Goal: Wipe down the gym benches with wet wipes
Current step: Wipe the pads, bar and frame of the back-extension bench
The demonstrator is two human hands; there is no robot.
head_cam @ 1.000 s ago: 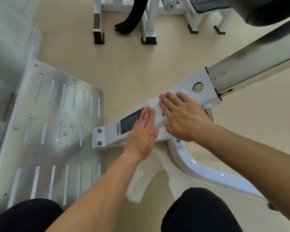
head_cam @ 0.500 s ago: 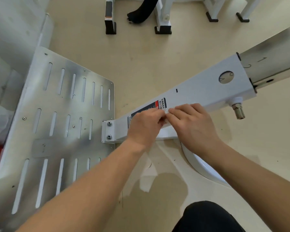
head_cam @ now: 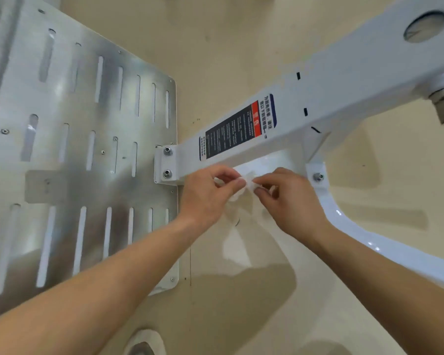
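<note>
Both hands are busy: left hand (head_cam: 205, 196) and right hand (head_cam: 290, 198) each pinch the small white wet wipe (head_cam: 246, 185) between thumb and fingertips, just beneath the white frame beam (head_cam: 344, 98). It looks like a refold, then a flat press along the beam. The bolted bracket (head_cam: 166, 162) and slotted footplate (head_cam: 75, 149) crowd the left.

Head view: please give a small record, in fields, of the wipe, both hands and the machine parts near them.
wipe: white wet wipe, crumpled, held between both hands
left hand: pinches its left end
right hand: pinches its right end
place: just below the white beam, near its bolted end
contact with beam: cannot tell
label: dark and red warning label on the beam, above the hands
plate: slotted metal plate, left of the hands
</note>
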